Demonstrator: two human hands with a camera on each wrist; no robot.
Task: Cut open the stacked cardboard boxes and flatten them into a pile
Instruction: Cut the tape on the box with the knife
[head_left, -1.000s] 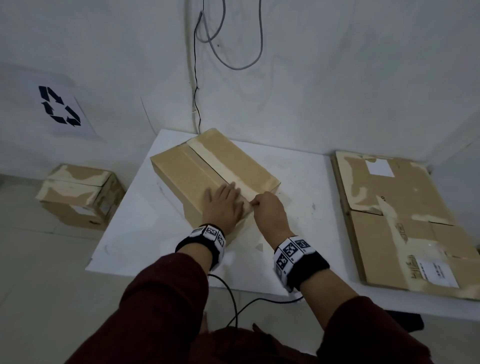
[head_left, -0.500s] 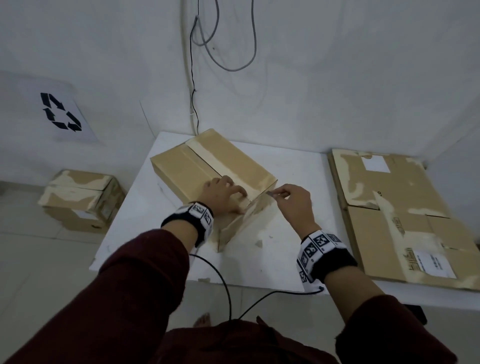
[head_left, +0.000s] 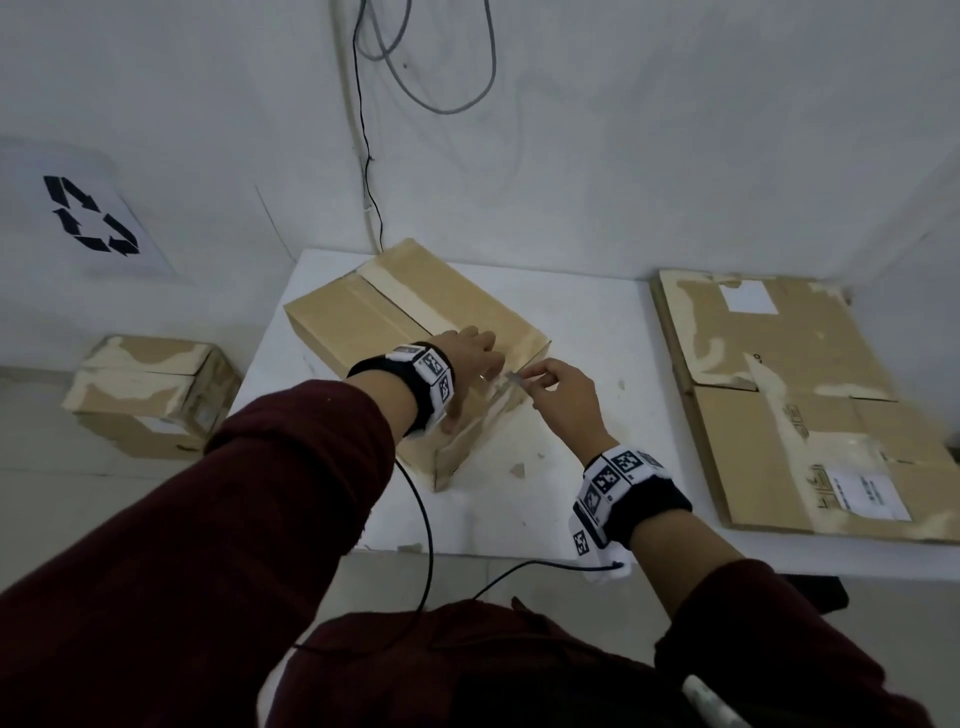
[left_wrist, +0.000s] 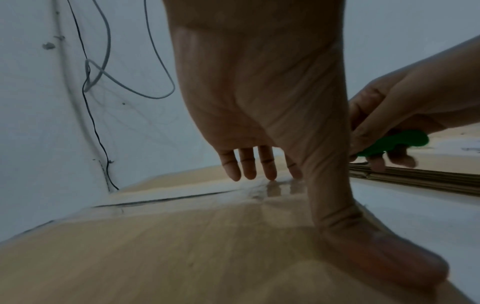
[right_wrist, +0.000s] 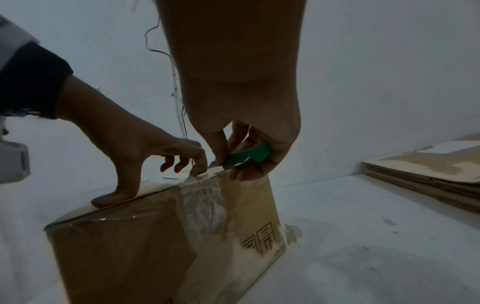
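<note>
Cardboard, brown and taped along its top seam, makes up the closed rectangular box (head_left: 415, 332) that sits turned at an angle on the white table (head_left: 587, 322), toward the table's back left corner, its near end reaching toward the middle. The left hand (head_left: 467, 358) rests on the box's top at the near end: the fingers (left_wrist: 267, 164) are spread and only lightly bent, their tips touching the glossy tape, and the thumb (right_wrist: 114, 197) presses flat along the top edge. It grasps nothing. The right hand (head_left: 563, 395) is clenched around a small green plastic cutter (right_wrist: 246, 155), pinched between thumb and fingers, with the pale front end of the tool (head_left: 511, 379) held at the near top edge of the box, just beside the left fingertips. Whether the blade is in the tape cannot be told. Clear tape, wrinkled, runs down the box's near end face (right_wrist: 205, 207).

Along the right edge of the table lies a pile of flattened brown cardboard sheets (head_left: 789, 395) with white labels, well apart from the box. On the floor left of the table stands another taped brown cardboard box (head_left: 150, 395). A recycling sign (head_left: 91, 218) hangs on the left wall, and grey and black cables (head_left: 374, 171) hang down the wall behind the table.
</note>
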